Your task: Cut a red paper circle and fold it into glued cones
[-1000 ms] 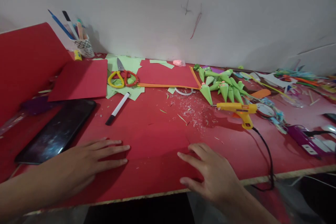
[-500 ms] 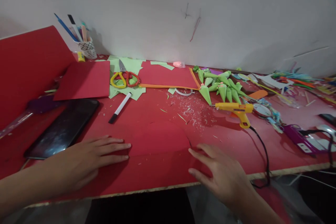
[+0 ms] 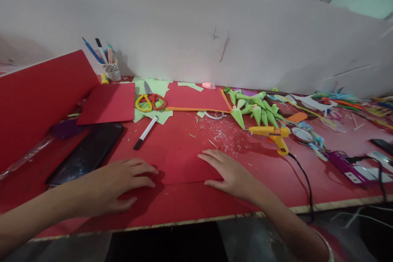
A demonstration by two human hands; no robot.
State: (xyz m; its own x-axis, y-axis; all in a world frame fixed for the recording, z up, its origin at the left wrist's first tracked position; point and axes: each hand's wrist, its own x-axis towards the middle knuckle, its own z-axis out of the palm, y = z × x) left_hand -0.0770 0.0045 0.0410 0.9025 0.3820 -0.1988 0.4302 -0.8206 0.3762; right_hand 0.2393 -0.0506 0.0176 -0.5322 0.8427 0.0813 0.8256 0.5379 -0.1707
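Note:
A sheet of red paper (image 3: 181, 170) lies flat near the front of the red table, and its colour nearly blends with the tabletop. My left hand (image 3: 123, 184) is at its left edge, fingers apart and bent a little, holding nothing. On the right part of the sheet rests my right hand (image 3: 227, 172), its fingers stretched out toward the left. A white marker with a black cap (image 3: 146, 132) lies beyond my left hand. Scissors with yellow and red handles (image 3: 150, 101) sit farther back on light green paper scraps (image 3: 159, 86).
A black phone (image 3: 89, 151) lies at the left below a red card (image 3: 107, 102). To the right are a yellow hot glue gun (image 3: 274, 134), several green paper cones (image 3: 258, 108) and a purple power strip (image 3: 342, 168). A pen cup (image 3: 112, 69) stands against the wall.
My right hand has moved left from the sheet's right edge onto the paper. My left hand has shifted slightly, its fingers more bent. The camera view has tilted up a little.

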